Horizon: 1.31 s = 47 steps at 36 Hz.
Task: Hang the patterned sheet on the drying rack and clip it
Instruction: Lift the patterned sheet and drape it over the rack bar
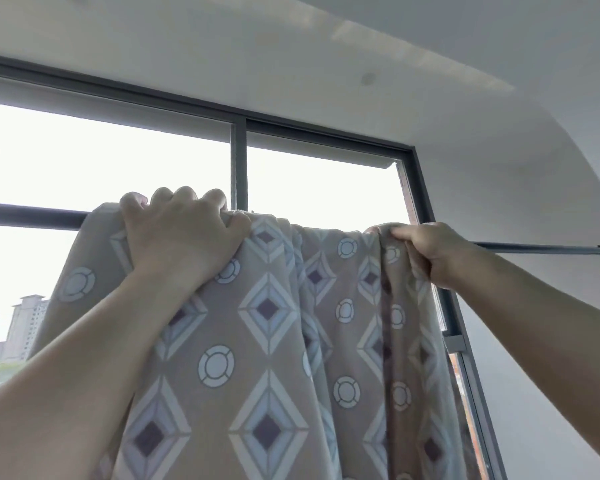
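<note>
Now, head view: my left hand (177, 233) is up high, fingers curled over the top edge of the patterned sheet (267, 341), gripping it, and my right hand (430, 254) pinches a bunched fold at that same edge. Cloth hangs below both hands, spread between them. The drying rack bar (541, 248) runs out past my right wrist, window frame (238, 161) beyond my left fingers

Two hands, a left hand (184, 233) and a right hand (430, 252); one patterned sheet (267, 341); one drying rack rail (541, 248), at right; one window (326, 135), with one upright mullion (239, 161) and one crossbar (32, 214) at left; two tower blocks (28, 320), far lower left.
</note>
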{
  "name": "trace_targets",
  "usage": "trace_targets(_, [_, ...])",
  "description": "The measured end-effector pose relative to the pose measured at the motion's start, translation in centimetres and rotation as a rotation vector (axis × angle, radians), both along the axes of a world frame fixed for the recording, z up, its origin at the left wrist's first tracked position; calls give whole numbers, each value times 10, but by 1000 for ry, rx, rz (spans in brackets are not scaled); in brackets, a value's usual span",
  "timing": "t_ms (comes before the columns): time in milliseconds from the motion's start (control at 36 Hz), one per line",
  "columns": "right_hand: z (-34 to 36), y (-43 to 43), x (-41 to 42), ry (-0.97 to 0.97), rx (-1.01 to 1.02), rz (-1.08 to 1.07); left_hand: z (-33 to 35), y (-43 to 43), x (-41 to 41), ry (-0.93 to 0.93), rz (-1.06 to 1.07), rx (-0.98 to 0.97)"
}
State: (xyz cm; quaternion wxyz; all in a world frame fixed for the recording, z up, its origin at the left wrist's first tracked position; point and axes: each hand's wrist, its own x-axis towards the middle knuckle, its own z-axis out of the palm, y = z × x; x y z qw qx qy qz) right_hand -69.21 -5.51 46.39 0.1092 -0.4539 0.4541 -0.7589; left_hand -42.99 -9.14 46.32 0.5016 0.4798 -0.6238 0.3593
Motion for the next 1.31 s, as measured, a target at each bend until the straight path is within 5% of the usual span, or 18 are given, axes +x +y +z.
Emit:
trace_targets(83, [8,-8,-14,-41,-50,-94,1,1,0,-5,3,9])
trace_targets(194, [1,-11,-52,-73,-44,-500,1,2,0,-23,18,-13])
trace_targets(278, [-9,-5,-54,89,170,-785,0,2,-2,-33,31,-9])
trace_targets(361, [-6,-2,-25,374,114,-961,-2,1,-4,-27,27,9])
trace_targets(583, [-7,-20,79,943,7,-455,-4,0,-2,-17,26,-10])
trace_targets(778, [-15,-36,91,866,-176,-382,-2,4,2,-14,87,42])
trace_targets(889, [-12,-41,93,831,-206,-346,-8,8,-23,-176,17,150])
trace_targets(1000, [-9,-40,83,845,-168,-398,-12,5,-32,-268,5,99])
trace_targets(1306, [-2,-32,46,729,39,-699,-6,-1,-14,-140,-158,-62])
